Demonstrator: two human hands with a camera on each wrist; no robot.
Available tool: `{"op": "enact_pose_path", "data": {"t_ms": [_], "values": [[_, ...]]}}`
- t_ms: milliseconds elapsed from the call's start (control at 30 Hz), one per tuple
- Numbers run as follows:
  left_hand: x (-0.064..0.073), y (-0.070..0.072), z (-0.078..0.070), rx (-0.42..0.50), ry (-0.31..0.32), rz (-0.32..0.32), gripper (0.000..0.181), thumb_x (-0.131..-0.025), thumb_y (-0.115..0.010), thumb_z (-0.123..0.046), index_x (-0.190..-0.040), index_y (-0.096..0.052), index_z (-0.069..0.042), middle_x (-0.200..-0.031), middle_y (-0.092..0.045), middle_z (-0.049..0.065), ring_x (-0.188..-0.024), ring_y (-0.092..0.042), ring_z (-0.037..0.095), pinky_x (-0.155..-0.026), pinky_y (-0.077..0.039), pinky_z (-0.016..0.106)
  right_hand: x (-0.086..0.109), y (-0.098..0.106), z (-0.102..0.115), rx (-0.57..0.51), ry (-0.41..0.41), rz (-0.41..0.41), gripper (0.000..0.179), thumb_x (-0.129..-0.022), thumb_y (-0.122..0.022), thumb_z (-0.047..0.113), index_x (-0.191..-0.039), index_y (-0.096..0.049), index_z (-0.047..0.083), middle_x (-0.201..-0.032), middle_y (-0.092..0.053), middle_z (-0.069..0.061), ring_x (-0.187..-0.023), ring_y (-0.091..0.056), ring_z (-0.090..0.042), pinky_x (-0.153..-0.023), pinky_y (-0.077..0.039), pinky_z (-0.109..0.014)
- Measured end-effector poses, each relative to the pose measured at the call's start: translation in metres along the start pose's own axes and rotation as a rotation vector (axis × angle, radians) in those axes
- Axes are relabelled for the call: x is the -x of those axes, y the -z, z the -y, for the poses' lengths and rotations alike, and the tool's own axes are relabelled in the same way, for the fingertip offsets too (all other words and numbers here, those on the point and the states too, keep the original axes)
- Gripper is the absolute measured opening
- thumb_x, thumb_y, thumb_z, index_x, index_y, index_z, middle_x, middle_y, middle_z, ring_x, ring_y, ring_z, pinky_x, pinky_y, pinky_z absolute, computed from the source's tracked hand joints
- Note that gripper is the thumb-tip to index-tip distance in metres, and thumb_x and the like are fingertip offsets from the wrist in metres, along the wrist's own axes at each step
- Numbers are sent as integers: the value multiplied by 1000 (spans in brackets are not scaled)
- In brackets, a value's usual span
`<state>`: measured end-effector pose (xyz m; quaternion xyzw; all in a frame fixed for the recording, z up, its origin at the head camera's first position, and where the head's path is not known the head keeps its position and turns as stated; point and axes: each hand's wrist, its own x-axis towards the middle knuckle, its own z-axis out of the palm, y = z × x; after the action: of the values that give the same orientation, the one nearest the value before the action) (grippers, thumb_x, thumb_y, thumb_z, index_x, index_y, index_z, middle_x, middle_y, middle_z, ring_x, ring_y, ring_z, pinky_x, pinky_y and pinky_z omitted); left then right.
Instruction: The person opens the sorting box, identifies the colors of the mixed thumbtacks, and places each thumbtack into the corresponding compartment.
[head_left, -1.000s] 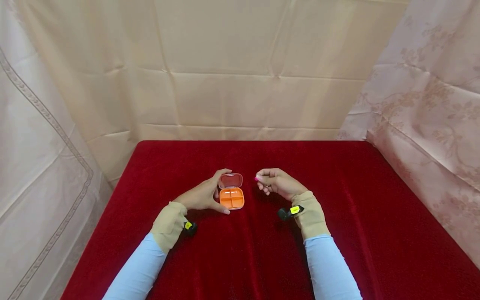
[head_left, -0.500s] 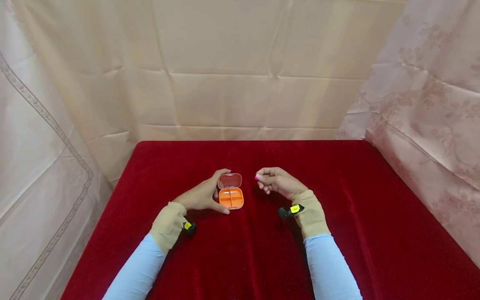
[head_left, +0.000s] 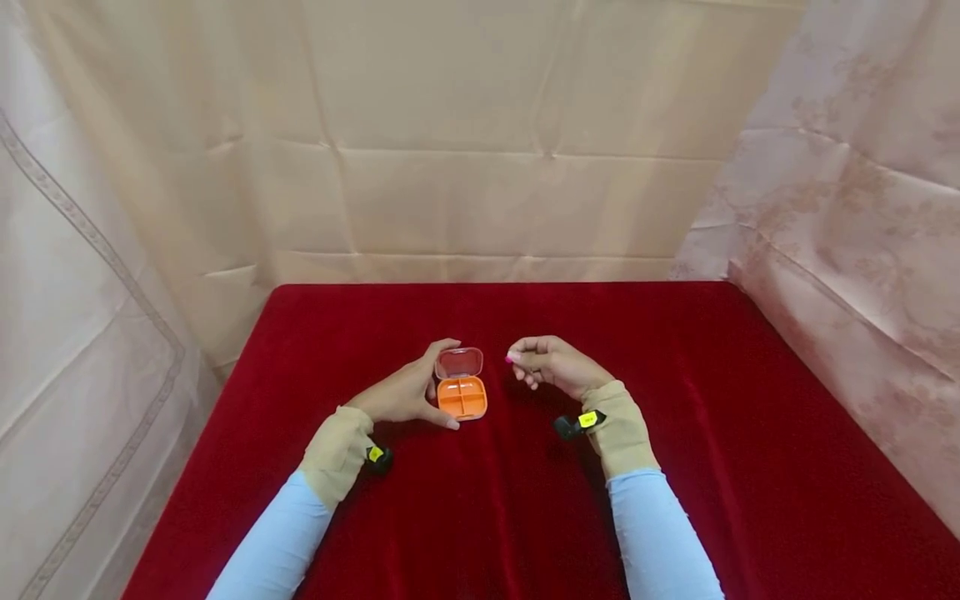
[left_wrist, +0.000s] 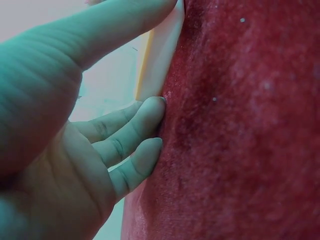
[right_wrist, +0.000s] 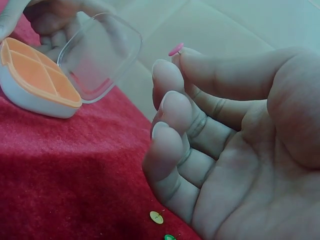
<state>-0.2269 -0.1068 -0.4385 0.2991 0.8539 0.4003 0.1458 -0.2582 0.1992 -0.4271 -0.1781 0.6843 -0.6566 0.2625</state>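
A small orange and white pill box (head_left: pixel 462 400) lies on the red cloth, its clear lid (right_wrist: pixel 102 55) raised on the far side. Four-way dividers split the orange inside, and no contents show there. My left hand (head_left: pixel 401 390) holds the box from the left, thumb along the near side and fingers behind it. To the right of the box, my right hand (head_left: pixel 558 367) pinches a pink thumbtack (right_wrist: pixel 176 49) between thumb and forefinger, apart from the box. Below that hand, a yellow thumbtack (right_wrist: pixel 156 217) and a green thumbtack (right_wrist: pixel 170 237) lie on the cloth.
The red cloth (head_left: pixel 675 500) covers the whole table. Behind it hangs a beige curtain (head_left: pixel 480 192), with pale curtains at left and right. A small dark camera (head_left: pixel 567 427) is strapped to the right wrist, and another (head_left: pixel 381 460) to the left.
Barely anything differs. My right hand, with the pink thumbtack, has shifted very slightly left; the left hand and the pill box stay in place.
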Motion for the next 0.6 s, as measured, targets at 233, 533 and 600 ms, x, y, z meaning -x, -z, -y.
{"op": "enact_pose_path", "data": {"t_ms": [233,533,600], "values": [[-3,2,-6,-2,4,-21,123,-71,-97,-28,-161,-13,-22,-106,-60,5,-81,-60,19,-73,-53,35,0,2,5,21,17,-12,38,-105,-57,11,-119,-48,-23,-80,-58,-7,-70,-53,-14,-61,-46,-24],[-2,1,-1,10,7,3,123,-72,-97,-29,-161,-13,-21,-107,-62,4,-79,-60,18,-73,-52,34,-2,-2,-1,2,6,4,41,-105,-58,11,-120,-46,-24,-80,-58,-7,-69,-53,-14,-61,-47,-24],[-1,0,0,17,13,9,122,-72,-97,-29,-161,-14,-20,-109,-61,4,-80,-60,18,-74,-52,34,-2,-3,-3,5,0,1,40,-105,-58,11,-121,-47,-24,-80,-58,-7,-70,-53,-14,-61,-47,-24]]}}
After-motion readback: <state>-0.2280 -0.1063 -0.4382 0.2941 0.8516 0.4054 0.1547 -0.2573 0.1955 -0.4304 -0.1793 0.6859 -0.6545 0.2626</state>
